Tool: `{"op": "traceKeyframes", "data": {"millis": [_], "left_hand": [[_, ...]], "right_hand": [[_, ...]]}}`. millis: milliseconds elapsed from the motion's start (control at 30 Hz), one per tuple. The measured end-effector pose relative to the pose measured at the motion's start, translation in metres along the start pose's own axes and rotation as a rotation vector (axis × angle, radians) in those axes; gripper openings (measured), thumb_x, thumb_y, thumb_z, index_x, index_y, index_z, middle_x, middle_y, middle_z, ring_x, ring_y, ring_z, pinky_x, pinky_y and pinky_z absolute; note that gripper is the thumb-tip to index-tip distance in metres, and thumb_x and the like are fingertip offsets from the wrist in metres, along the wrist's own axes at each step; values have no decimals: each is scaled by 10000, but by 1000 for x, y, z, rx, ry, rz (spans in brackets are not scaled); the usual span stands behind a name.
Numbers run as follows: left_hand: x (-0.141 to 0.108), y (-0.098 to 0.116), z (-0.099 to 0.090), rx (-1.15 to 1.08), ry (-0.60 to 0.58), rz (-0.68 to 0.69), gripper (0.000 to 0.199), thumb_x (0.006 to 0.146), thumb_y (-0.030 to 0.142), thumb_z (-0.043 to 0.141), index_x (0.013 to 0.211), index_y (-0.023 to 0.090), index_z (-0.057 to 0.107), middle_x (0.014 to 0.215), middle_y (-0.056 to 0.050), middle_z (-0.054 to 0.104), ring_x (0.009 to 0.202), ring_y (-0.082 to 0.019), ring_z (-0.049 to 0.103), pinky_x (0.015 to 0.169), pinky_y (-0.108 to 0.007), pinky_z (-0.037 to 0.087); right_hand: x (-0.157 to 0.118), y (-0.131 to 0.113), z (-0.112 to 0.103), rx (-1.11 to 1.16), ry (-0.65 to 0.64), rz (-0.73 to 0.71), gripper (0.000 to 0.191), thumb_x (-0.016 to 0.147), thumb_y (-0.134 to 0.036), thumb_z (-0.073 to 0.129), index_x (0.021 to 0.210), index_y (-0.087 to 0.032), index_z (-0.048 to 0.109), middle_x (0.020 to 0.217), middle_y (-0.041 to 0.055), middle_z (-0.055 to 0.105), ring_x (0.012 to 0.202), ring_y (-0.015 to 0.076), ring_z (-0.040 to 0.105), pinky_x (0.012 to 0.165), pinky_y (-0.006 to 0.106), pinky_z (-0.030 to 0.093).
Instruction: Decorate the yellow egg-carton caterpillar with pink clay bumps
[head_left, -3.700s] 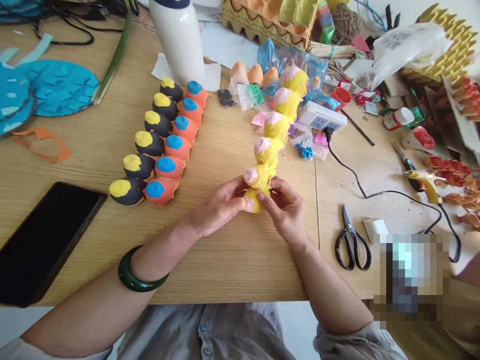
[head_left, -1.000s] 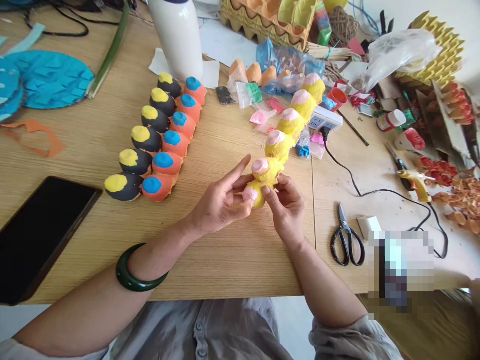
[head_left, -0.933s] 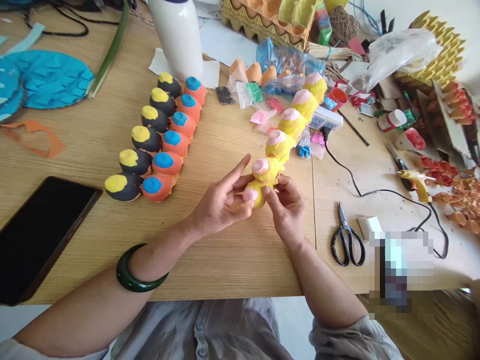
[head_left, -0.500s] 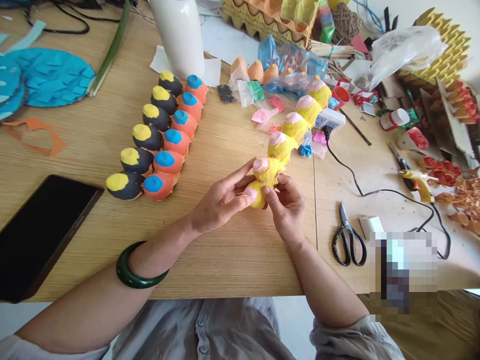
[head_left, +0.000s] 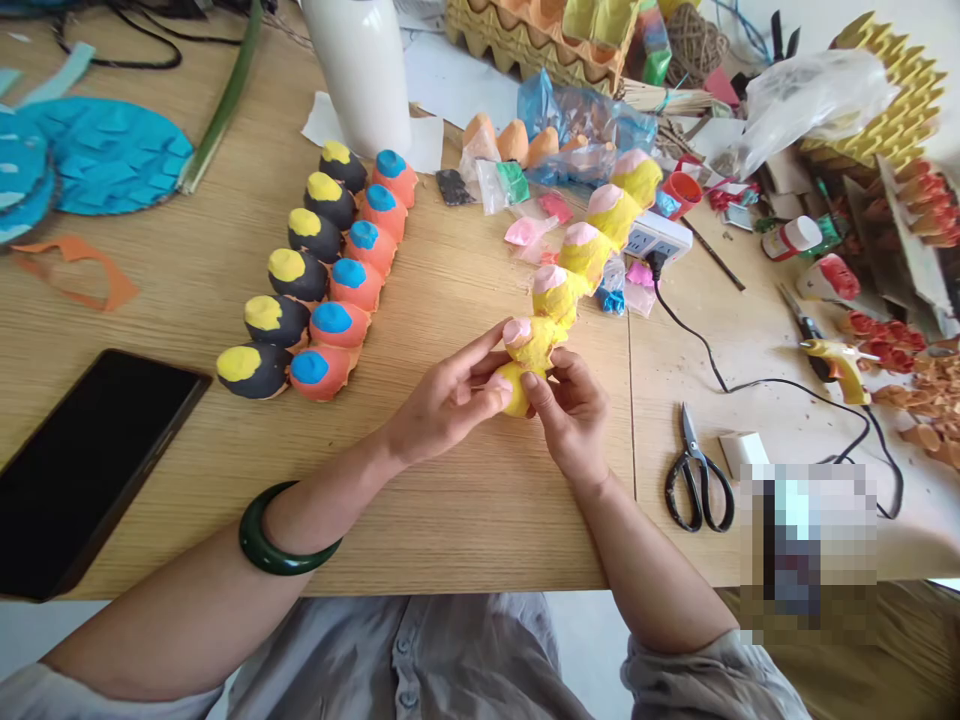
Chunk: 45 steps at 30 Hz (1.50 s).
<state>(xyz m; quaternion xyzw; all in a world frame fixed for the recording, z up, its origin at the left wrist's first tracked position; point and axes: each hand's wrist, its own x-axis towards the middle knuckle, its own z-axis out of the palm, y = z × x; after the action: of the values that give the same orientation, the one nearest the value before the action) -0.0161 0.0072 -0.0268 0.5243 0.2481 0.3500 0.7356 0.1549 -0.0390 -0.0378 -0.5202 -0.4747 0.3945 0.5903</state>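
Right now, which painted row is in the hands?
The pink-tipped yellow row, held between left hand and right hand; the black row and orange row lie on the table.

right fingers (head_left: 574, 368) seemingly part-hidden by yellow strip (head_left: 586, 256), bottle (head_left: 360, 75) cropped above

- Left hand (head_left: 442, 412) holds near end of yellow strip (head_left: 561, 302) — thumb on nearest bump.
- Right hand (head_left: 576, 415) pinches same bump. Other bumps pink-tipped.
- Dark green bangle (head_left: 262, 548) on left forearm.
- Left side: black strip (head_left: 313, 282), yellow caps — beside orange strip (head_left: 381, 252), blue caps.
- Phone (head_left: 97, 460) near left table edge; scissors (head_left: 694, 460), plugged-in power strip (head_left: 660, 238) on right.
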Motion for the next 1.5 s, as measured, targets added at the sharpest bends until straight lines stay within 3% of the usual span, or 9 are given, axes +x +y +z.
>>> {"op": "traceKeyframes", "data": {"millis": [133,333,500,767,1000,1300,1500], "left_hand": [[1,2,-4,-54,4,-50,700,985,372,667,1647,249,475,1558,-87,652,1481,-344,564,1258,-487,446],[2,1,1,-16,18,-54,891,932,423,755,1690,167,362,1550,-164,643,1451,-363,593,1106,-415,588],[2,-1,3,-4,-5,-22,874,941,410,738,1696,194,353,1563,-153,630,1438,-356,608,1039,-365,624],[0,5,-3,-74,-101,-21,909,913,300,762,1712,279,329,1641,-146,550,1394,-343,638,1119,-441,573],[-1,1,0,-76,-82,30,1009,852,219,814,1715,351,306,1670,-140,517,1415,-352,623,1087,-454,611],[-6,1,2,168,27,165,890,909,329,821,1686,283,391,1603,-104,607,1357,-318,690,1123,-398,605],[-5,4,2,65,-5,118,865,918,376,813,1677,271,411,1614,-102,588,1412,-349,645,1141,-426,597]], "right_hand": [[3,-2,-2,0,5,51,387,857,-552,830,1093,-277,695,924,-5,686,640,106,583,501,234,519],[3,-5,0,40,1,61,349,838,-501,862,1042,-262,709,851,-23,688,616,98,588,500,222,528],[4,-5,1,133,-17,152,351,823,-480,884,1022,-250,710,759,-49,649,545,86,551,419,197,470],[10,-10,-2,226,22,248,415,770,-531,899,1014,-261,701,744,-56,625,547,86,529,400,188,425],[13,-16,-2,240,-1,266,383,775,-538,864,972,-263,683,720,-58,621,517,81,489,387,186,392],[11,-17,-3,257,-45,262,364,788,-530,853,966,-261,683,765,-40,647,525,83,480,398,195,406],[12,-18,-4,306,-85,278,360,782,-513,871,981,-274,688,742,-58,636,484,68,435,383,190,373]]}}
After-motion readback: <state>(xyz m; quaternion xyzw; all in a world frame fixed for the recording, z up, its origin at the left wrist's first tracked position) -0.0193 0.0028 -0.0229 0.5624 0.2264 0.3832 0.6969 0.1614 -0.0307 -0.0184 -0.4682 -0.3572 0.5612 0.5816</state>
